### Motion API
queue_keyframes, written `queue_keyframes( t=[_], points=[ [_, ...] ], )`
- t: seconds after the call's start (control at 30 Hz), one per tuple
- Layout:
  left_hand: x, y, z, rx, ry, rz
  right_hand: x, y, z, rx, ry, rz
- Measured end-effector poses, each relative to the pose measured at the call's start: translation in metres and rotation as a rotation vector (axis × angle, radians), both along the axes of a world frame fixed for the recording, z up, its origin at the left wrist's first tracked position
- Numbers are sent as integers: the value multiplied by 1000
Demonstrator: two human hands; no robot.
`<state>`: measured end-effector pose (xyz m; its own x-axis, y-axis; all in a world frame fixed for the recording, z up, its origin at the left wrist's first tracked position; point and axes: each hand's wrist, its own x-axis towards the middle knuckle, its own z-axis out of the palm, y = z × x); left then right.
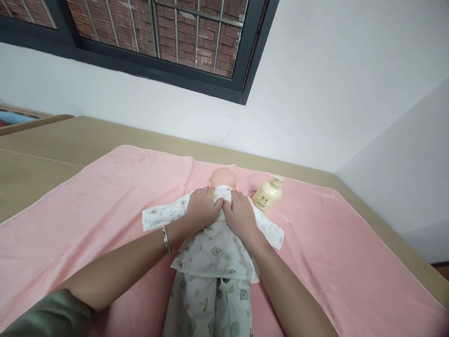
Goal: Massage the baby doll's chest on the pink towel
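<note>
A baby doll lies on a pink blanket, its head toward the wall. It wears a white printed top with the sleeves spread out and matching trousers. My left hand rests flat on the upper left of the top, fingers pointing to the doll's shoulder. On the upper right, my right hand lies the same way, its thumb close to the left thumb. Both palms cover part of the chest cloth. Beside the right sleeve, a pale yellow pump bottle leans on the blanket, apart from my hand.
The pink blanket covers much of a wooden surface. A white wall rises behind it, with a dark-framed barred window above. At the far left is a wooden edge with blue cloth behind it.
</note>
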<state>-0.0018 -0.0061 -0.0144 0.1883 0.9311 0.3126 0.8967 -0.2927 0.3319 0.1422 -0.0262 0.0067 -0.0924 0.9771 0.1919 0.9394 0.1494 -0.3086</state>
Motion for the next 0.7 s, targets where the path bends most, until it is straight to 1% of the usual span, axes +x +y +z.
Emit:
queue_keyframes(
  t=[0.13,0.3,0.7],
  points=[
    [0,0,-1,7,10,1,0,0,-1,14,-10,5],
    [-1,1,0,-21,-16,-16,0,1,-3,28,-23,7],
    [0,1,-1,-11,-23,-4,0,0,1,21,-22,8]
  ],
)
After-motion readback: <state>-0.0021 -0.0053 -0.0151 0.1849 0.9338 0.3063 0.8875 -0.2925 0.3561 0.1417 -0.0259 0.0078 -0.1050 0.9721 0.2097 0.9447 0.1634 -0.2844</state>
